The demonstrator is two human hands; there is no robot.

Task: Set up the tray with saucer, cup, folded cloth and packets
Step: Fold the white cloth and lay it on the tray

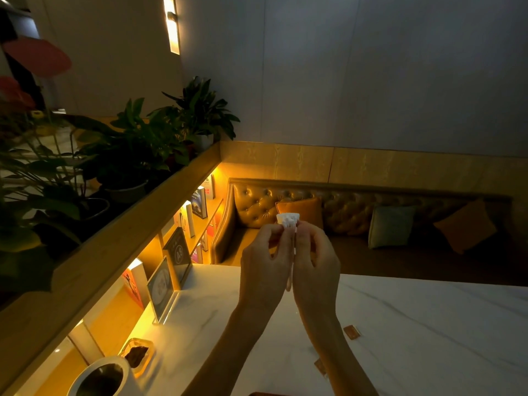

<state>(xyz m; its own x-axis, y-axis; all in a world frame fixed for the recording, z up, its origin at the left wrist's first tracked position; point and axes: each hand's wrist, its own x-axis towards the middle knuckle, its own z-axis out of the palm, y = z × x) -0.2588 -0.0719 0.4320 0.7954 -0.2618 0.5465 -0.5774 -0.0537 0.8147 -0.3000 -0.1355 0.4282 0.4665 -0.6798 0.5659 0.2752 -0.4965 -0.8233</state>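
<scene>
Both my hands are raised above the white marble table (414, 324). My left hand (264, 261) and my right hand (314, 261) pinch a small white packet (288, 220) between thumbs and fingers, its top sticking up above my fingertips. Two small brown packets lie on the table: one (352, 330) to the right of my right forearm, another (320, 367) partly hidden behind that forearm. A dark strip of the tray (265, 393) shows at the bottom edge. Neither saucer nor folded cloth is in view.
A white cylindrical holder (103, 377) and a small glass dish (138, 356) stand at the table's left edge, with a framed sign (161, 290) behind. A lit bookshelf with potted plants runs along the left. A tufted bench (357, 212) with cushions sits beyond the table.
</scene>
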